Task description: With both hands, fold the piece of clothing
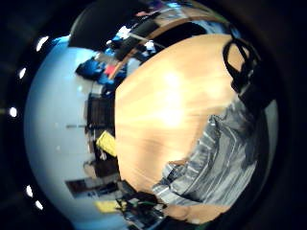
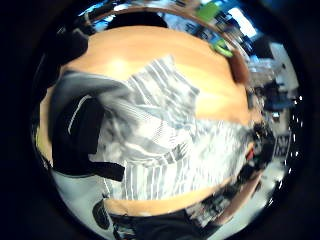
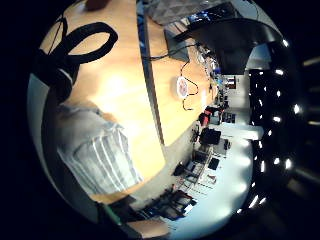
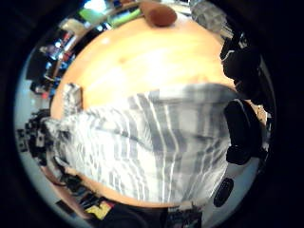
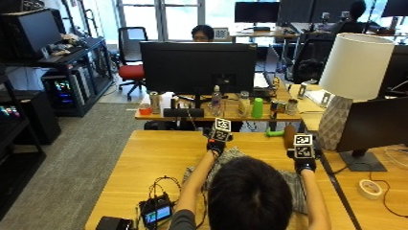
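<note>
Dark hair of the person's head (image 5: 250,191) fills the lower middle of the outside view and hides most of the work. To its left a small device with a lit screen (image 5: 156,212) and its black cable lie on the wooden table (image 5: 153,153). Next comes the left hand (image 5: 215,146), stretched forward at the far edge of the striped grey-and-white shirt (image 5: 232,154). In the left thumb-side palm view a gloved thumb lies across cloth that is bunched against it, so this hand seems to be pinching the shirt (image 2: 160,135). The shirt itself lies crumpled on the table in front of the person, spreading from one hand to the other. The right hand (image 5: 305,165) is at the shirt's right edge, and in its thumb-side palm view dark fingertips (image 4: 242,128) press on the cloth, apparently gripping it.

Thin, light and limp, the shirt should drape and wrinkle easily, sliding readily on the smooth wood. Edges or corners, taken evenly in both hands, look the best hold.
</note>
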